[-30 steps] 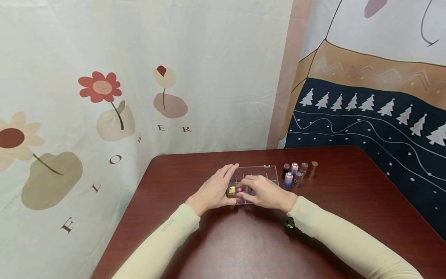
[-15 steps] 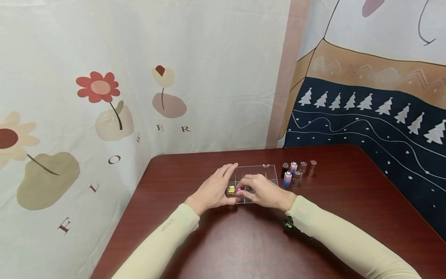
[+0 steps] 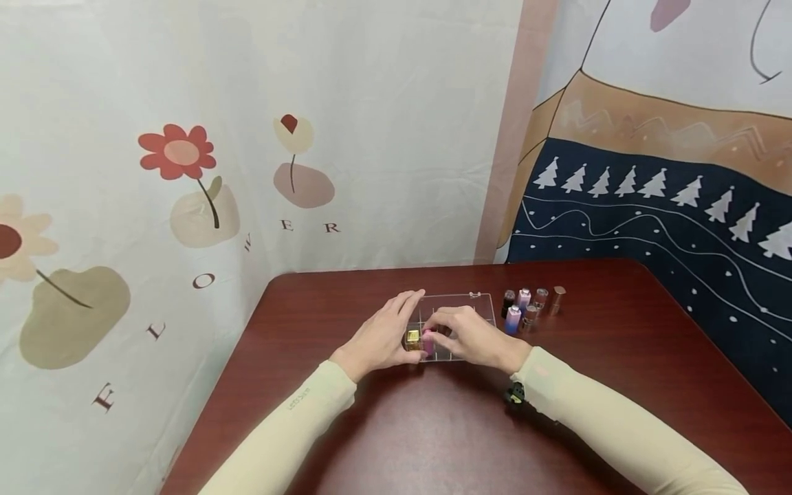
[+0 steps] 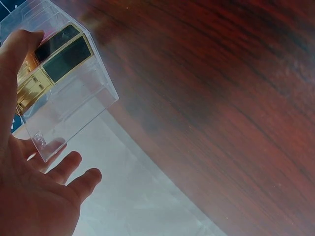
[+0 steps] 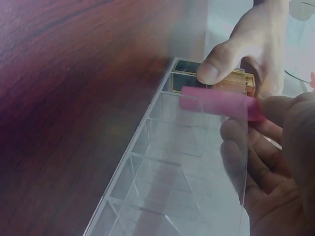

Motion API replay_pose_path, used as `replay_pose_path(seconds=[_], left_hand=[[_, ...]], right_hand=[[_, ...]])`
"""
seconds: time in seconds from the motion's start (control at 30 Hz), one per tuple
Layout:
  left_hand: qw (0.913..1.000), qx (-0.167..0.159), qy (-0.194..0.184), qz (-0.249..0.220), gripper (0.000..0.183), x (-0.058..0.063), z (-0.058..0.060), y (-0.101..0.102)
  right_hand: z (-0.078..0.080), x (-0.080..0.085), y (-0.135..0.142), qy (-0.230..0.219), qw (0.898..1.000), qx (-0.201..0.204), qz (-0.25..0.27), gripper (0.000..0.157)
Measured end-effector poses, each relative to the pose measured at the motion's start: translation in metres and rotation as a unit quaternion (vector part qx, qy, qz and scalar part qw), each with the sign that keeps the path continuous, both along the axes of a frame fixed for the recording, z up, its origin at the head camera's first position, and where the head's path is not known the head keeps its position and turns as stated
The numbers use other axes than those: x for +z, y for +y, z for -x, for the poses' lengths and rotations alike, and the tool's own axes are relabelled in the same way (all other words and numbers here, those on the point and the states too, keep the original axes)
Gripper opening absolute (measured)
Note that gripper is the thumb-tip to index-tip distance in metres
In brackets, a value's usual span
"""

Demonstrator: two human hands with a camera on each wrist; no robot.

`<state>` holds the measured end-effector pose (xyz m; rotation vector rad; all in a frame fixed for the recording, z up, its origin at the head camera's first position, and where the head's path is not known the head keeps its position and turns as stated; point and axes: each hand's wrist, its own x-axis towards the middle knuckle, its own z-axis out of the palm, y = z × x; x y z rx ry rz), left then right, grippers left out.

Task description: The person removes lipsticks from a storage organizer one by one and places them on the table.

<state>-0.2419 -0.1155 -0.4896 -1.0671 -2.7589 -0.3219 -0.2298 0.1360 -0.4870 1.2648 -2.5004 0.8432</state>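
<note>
A clear plastic box with compartments stands on the table. My left hand grips its left end, thumb on the front wall and fingers behind, as the left wrist view shows. Two black-and-gold lipstick tubes stand side by side in the end compartments, with gold tops. Beside them, a pink lipstick tube is upright in a compartment. My right hand pinches its upper end between thumb and fingers. Several compartments further right hold nothing in the right wrist view.
Right of the box several small items stand grouped: two pink-to-blue tubes, a dark one, two with clear lower parts and a brownish tube. The brown table meets patterned cloths at the back.
The right thumb and fingertips have risen slightly along the pink lipstick tube, and more of it shows. My left hand and the box keep their places; the head view shifts slightly.
</note>
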Motion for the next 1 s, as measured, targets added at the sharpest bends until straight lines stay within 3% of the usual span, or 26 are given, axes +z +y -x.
replay_pose_path(seconds=[0.43,1.0], left_hand=[[1.0,-0.002,0.005,-0.003,0.129,0.0,-0.002,0.0],[1.0,0.001,0.008,-0.005,0.129,0.001,-0.002,0.0]], right_hand=[[-0.003,0.008,0.007,0.06,0.997,-0.02,0.052,0.016],[-0.01,0.026,0.026,0.08,0.993,-0.023,0.085,0.027]])
